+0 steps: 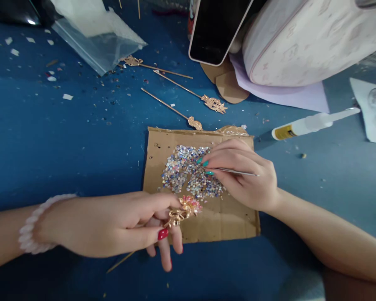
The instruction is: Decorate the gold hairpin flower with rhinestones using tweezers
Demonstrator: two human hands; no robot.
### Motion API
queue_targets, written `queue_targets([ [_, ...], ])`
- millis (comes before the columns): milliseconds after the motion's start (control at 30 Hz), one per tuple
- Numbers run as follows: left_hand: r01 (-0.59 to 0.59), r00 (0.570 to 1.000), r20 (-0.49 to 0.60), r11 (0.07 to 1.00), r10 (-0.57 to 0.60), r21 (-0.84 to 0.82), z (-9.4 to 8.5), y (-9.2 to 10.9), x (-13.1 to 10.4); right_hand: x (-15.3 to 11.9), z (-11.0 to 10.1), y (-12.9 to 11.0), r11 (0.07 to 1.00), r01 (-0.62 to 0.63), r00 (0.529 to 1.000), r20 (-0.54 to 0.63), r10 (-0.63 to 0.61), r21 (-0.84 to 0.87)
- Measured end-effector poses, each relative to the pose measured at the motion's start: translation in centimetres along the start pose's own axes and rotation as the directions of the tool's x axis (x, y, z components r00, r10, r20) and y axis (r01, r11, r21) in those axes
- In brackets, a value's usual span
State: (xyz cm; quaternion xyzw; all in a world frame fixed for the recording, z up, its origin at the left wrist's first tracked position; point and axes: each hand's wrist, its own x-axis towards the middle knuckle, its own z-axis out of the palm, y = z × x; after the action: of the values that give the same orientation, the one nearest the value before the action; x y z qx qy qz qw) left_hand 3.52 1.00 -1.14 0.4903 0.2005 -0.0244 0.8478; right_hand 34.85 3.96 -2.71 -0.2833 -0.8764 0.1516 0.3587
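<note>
My left hand [122, 221] is closed on a gold hairpin [178, 216], pinching it between thumb and forefinger. Pink and gold petals form its flower head, and its thin stick comes out below the hand. Slim metal tweezers [235, 170] rest in my right hand [246, 173], whose fingertips hover over or touch a spread of small glittering rhinestones [184, 167]; their working tip is hidden by the fingers. The rhinestones, mostly silver and blue, lie on a piece of brown cardboard [238, 225] under both hands.
Beyond the cardboard lie several gold hairpins [213, 104]. A white glue bottle [303, 126] with a long nozzle lies to the right. A phone [221, 31] leans near a pale bag [313, 42]. Clear plastic bags [97, 39] sit at upper left, with scraps scattered around.
</note>
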Motion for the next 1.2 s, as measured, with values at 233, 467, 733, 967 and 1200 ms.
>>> queue_targets([
  [233, -0.030, 0.999, 0.012, 1.000, 0.030, -0.002, 0.01, -0.25, -0.13, -0.07, 0.04, -0.05, 1.000, 0.011, 1.000, 0.012, -0.011, 0.029],
  [467, -0.016, 1.000, 0.004, 1.000, 0.016, 0.005, 0.01, 0.01, 0.05, -0.17, -0.11, -0.11, 0.999, -0.039, 0.999, 0.017, 0.039, 0.021],
  [733, -0.024, 1.000, -0.002, 1.000, 0.024, 0.004, 0.01, -0.05, -0.03, -0.21, -0.12, -0.11, 0.995, -0.100, 0.995, 0.016, 0.099, 0.026],
  [967, -0.013, 1.000, -0.019, 1.000, 0.013, -0.007, 0.09, -0.09, -0.10, -0.50, -0.18, -0.03, 0.985, -0.156, 0.988, -0.001, 0.156, 0.080],
  [1200, -0.014, 1.000, -0.019, 1.000, 0.014, 0.000, 0.05, 0.09, 0.00, -0.30, -0.30, -0.20, 0.986, -0.154, 0.988, 0.002, 0.154, 0.070],
])
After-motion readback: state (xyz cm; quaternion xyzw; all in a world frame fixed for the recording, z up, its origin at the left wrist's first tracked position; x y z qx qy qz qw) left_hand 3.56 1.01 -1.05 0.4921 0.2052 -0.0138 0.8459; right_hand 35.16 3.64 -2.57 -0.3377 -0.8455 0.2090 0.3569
